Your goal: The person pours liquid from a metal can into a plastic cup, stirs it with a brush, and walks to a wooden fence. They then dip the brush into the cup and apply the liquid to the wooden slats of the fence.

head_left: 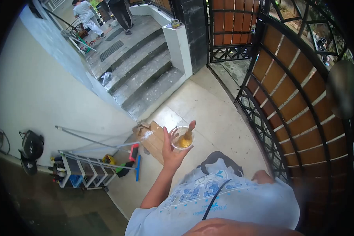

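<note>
My left hand (176,152) is wrapped round a clear plastic cup (177,138), its thumb and fingers on opposite sides. A brush (190,128) stands tilted in the cup, handle up, with its lower end in yellowish material. Beyond the right side of my light blue shirt (232,196) shows a small rounded patch of skin, perhaps my right hand (262,177); no fingers can be made out there.
Flattened cardboard (155,142) lies left of the cup. Long-handled tools lean by a grey rack (84,171) at lower left. Grey steps (145,72) rise at upper left, with two people beyond. A black-framed gate (299,90) stands on the right; a small tin (175,23) sits on a pillar.
</note>
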`<state>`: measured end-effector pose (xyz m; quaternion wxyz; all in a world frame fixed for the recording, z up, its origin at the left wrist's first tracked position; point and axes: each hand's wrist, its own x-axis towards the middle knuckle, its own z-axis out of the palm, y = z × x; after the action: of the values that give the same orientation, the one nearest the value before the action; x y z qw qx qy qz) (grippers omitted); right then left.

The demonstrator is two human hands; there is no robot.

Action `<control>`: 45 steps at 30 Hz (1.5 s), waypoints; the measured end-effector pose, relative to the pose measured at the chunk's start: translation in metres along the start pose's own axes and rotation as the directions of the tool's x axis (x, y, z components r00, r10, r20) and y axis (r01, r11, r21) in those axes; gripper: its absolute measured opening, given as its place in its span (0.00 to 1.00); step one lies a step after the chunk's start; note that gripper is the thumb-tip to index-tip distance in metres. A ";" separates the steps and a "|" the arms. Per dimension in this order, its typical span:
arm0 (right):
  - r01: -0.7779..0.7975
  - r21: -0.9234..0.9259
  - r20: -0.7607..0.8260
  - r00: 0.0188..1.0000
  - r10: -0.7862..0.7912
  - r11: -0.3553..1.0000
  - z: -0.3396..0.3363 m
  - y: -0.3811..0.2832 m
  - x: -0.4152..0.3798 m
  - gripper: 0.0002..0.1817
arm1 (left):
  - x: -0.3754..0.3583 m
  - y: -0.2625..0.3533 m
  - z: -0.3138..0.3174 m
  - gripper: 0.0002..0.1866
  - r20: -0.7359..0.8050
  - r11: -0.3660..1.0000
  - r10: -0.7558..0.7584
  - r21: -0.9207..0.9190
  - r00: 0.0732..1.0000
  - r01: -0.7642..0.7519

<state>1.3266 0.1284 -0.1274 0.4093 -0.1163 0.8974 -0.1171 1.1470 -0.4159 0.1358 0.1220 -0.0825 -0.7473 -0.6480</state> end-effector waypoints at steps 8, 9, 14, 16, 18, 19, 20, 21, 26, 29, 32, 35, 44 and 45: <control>-0.311 0.287 0.124 0.950 0.286 0.906 -0.080 -0.033 0.138 0.29 | 0.211 -0.049 0.008 0.73 0.061 0.998 -0.013 -0.065 0.998 0.017; -0.345 0.311 0.146 0.938 0.314 0.885 -0.110 -0.030 0.161 0.30 | 0.236 -0.058 0.006 0.73 0.047 0.998 -0.012 -0.057 0.999 0.015; -0.451 0.418 0.235 0.892 0.385 0.789 -0.165 0.076 0.288 0.37 | 0.345 -0.113 -0.016 0.73 0.005 1.000 0.001 -0.023 1.000 -0.001; -0.454 0.772 0.232 0.853 0.467 0.445 -0.270 0.053 0.445 0.36 | 0.382 -0.128 -0.026 0.73 -0.028 0.999 -0.043 0.026 0.999 0.044; -0.336 0.761 0.049 0.883 0.467 0.555 -0.377 0.052 0.511 0.40 | 0.420 -0.140 -0.031 0.74 -0.061 0.996 -0.091 0.003 0.994 0.091; -0.291 0.685 -0.093 0.874 0.476 0.668 -0.430 0.045 0.542 0.42 | 0.437 -0.147 -0.034 0.74 -0.096 0.995 -0.101 0.010 0.990 0.102; -0.166 0.823 -0.150 0.859 0.490 0.543 -0.473 0.038 0.578 0.42 | 0.453 -0.153 -0.035 0.74 -0.133 0.993 -0.113 0.017 0.985 0.117; -0.202 0.760 -0.135 0.881 0.454 0.618 -0.537 0.021 0.599 0.48 | 0.468 -0.154 -0.036 0.75 -0.177 0.988 -0.154 0.004 0.972 0.157; 0.213 0.609 -0.602 0.752 0.270 0.764 -0.765 -0.096 0.719 0.45 | 0.522 -0.193 -0.059 0.76 -0.312 0.973 -0.232 -0.072 0.921 0.220; 0.570 0.544 -0.801 0.572 0.178 0.616 -0.863 -0.160 0.792 0.49 | 0.569 -0.229 -0.079 0.74 -0.374 0.967 -0.254 -0.075 0.892 0.244; 0.654 0.441 -0.890 0.409 0.203 0.614 -0.950 -0.226 0.833 0.50 | 0.642 -0.266 -0.099 0.74 -0.358 0.973 -0.228 -0.107 0.906 0.203; 0.623 0.417 -0.909 0.299 0.291 0.662 -1.020 -0.261 0.878 0.51 | 0.732 -0.290 -0.123 0.74 -0.291 0.990 -0.142 -0.067 0.946 0.127; 0.320 0.407 -0.913 0.101 0.396 0.856 -1.149 -0.309 0.945 0.67 | 0.940 -0.320 -0.191 0.73 -0.174 0.996 -0.093 -0.007 0.980 0.093; 0.293 0.400 -0.916 0.097 0.390 0.868 -1.154 -0.312 0.950 0.69 | 0.954 -0.323 -0.194 0.73 -0.178 0.996 -0.091 -0.029 0.980 0.087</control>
<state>-0.1228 -0.3229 0.0316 -0.2836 0.1328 0.8731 -0.3736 0.1585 -0.6884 0.1303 0.1585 0.0084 -0.7292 -0.6656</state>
